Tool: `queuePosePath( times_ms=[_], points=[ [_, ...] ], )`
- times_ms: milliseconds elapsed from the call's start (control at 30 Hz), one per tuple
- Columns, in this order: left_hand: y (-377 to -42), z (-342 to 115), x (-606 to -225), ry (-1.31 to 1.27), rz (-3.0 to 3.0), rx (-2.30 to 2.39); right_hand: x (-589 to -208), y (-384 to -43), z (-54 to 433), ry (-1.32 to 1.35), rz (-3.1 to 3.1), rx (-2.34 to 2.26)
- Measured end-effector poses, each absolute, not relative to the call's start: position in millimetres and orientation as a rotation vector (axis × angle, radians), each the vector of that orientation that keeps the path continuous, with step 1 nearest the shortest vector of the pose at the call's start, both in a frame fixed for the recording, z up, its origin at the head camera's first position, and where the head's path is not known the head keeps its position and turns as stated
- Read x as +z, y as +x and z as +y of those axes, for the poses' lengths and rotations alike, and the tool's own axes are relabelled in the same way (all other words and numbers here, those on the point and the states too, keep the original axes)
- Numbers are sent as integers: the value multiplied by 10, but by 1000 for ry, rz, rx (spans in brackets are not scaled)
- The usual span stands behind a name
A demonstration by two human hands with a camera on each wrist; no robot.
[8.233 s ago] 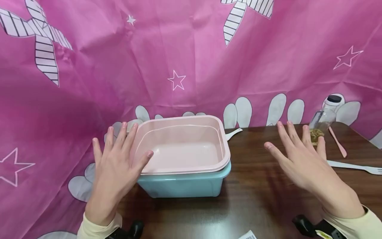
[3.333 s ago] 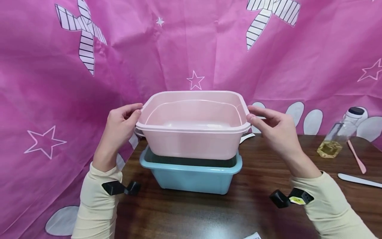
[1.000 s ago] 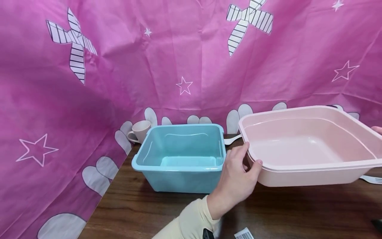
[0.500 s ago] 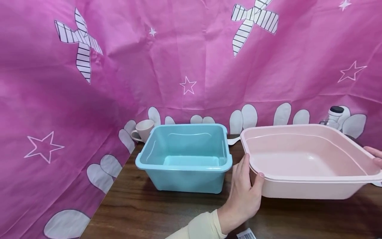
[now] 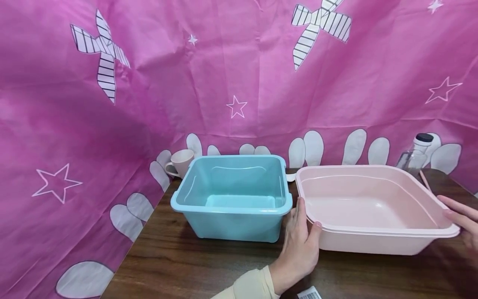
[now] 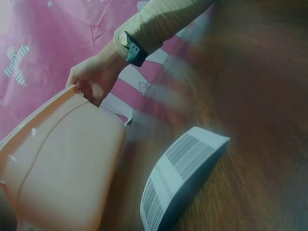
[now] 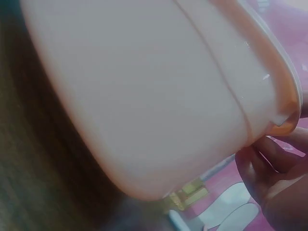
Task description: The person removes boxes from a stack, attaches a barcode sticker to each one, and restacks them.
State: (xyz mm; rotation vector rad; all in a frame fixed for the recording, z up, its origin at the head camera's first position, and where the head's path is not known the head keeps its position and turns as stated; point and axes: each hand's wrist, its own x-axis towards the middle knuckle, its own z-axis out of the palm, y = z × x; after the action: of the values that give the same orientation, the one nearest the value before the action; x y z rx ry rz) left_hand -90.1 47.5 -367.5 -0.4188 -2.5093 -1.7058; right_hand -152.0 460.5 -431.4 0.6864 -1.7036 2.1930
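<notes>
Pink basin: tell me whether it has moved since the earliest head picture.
Yes, rightward: the pink basin sat in the blue basin below the central curtain star; now it is right of both.

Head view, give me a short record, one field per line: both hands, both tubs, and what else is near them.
Left hand: grips the pink tub at its left rim
Right hand: grips the opposite rim
Pink tub: right of the blue tub, open side up; contact with the table unclear
Blue tub: on the table, open side up
Mug: by the blue tub's far left corner
Bottle: black cap, behind the pink tub, partly hidden
Label: barcoded, cut off by the bottom edge
</notes>
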Motion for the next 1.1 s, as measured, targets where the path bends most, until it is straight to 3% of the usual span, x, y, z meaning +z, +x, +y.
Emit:
queuePosePath(
  times_ms=[100, 300, 467, 1100],
  points=[
    [-893, 481, -3684, -399, -2507, -1735, -4387, -1534, 4606, 607, -1623, 2314],
    [-880, 490, -3701, -400, -2478, -1785, -4151, -1323, 4253, 506, -1606, 2322],
    [-884, 466, -3693, -378, -2468, -1833, -4056, -1273, 4087, 548, -1556, 2335],
    [-846, 326, -3836, -499, -2414, -1819, -4202, -1323, 4025, 438, -1537, 2316]
  ],
)
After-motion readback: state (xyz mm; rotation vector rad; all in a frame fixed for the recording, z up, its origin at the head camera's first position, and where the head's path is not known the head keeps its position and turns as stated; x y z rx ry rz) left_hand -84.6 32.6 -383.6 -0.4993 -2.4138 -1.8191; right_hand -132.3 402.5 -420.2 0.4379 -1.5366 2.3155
